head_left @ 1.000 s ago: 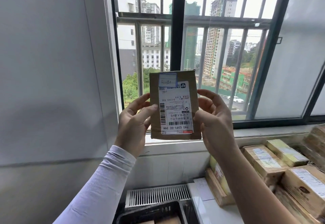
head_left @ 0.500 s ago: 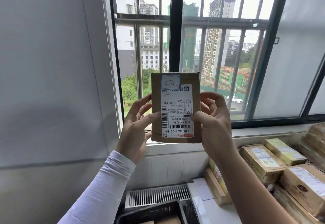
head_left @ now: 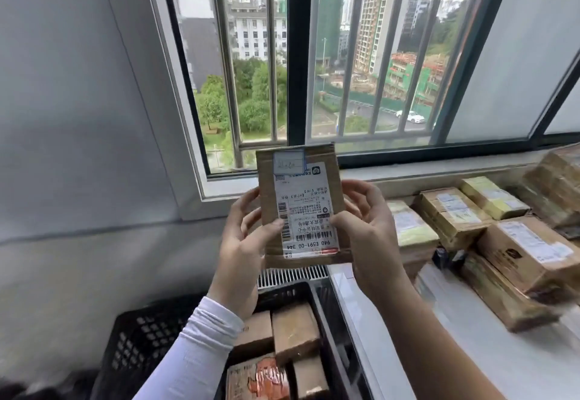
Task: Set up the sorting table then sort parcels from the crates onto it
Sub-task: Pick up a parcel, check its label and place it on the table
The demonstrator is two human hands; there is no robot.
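Observation:
I hold a small flat brown parcel [head_left: 301, 205] upright in front of the window, its white shipping label facing me upside down. My left hand [head_left: 243, 242] grips its left edge, thumb on the label. My right hand [head_left: 365, 233] grips its right edge, thumb on the label's lower corner. Below my left forearm stands a black plastic crate [head_left: 141, 337] holding several brown parcels [head_left: 293, 333]. The white sorting table [head_left: 470, 365] lies at the right with sorted parcels [head_left: 527, 249] on it.
More taped cardboard parcels [head_left: 452, 214] are stacked along the table's far side against the window sill [head_left: 439, 170]. A barred window [head_left: 314, 54] fills the wall ahead. A white vent grille [head_left: 292, 275] sits behind the crate. A grey wall [head_left: 78, 117] closes the left.
The view has tilted downward, bringing the crate and more of the table into sight. The parcel stays held in both hands, now lower against the window sill.

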